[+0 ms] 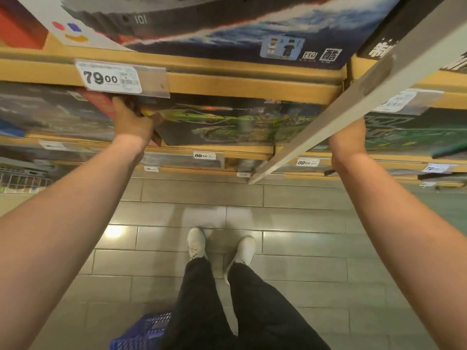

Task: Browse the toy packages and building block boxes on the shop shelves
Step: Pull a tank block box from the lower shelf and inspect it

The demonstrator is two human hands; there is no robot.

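Both hands (132,121) (350,136) gripping green box (227,122) on wooden shelf (252,84), grey tiled floor (303,218) below.

You get warm, fairly dim indoor light. A bright glare spot sits on the glossy floor (114,232) at left, and soft shadows pool around your shoes (197,242). The wide lens bends the shelves (227,80) and stretches your forearms at the edges. Boxes (227,120) on the middle shelf smear with motion blur; the price tag (108,78) reads sharp.
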